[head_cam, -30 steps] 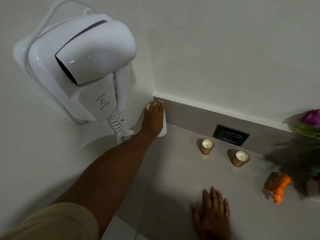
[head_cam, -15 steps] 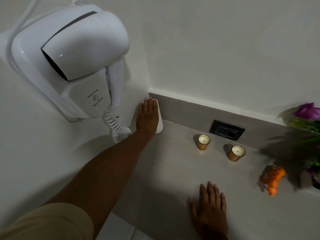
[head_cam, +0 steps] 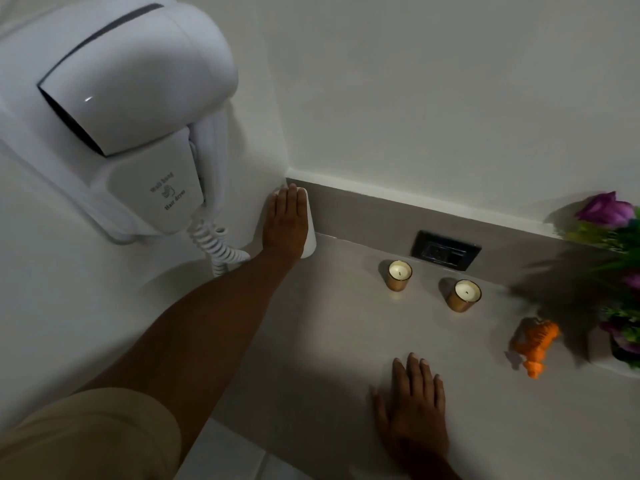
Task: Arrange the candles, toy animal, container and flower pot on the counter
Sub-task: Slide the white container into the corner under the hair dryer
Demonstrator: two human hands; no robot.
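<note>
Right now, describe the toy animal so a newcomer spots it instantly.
Start at the black wall socket above the grey counter. Right of the two gold candles, beside the flower pot, stands the toy animal. It is the only bright orange item.

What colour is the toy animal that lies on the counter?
The toy animal is orange, seen in the head view, the only one, near the right side.
</note>
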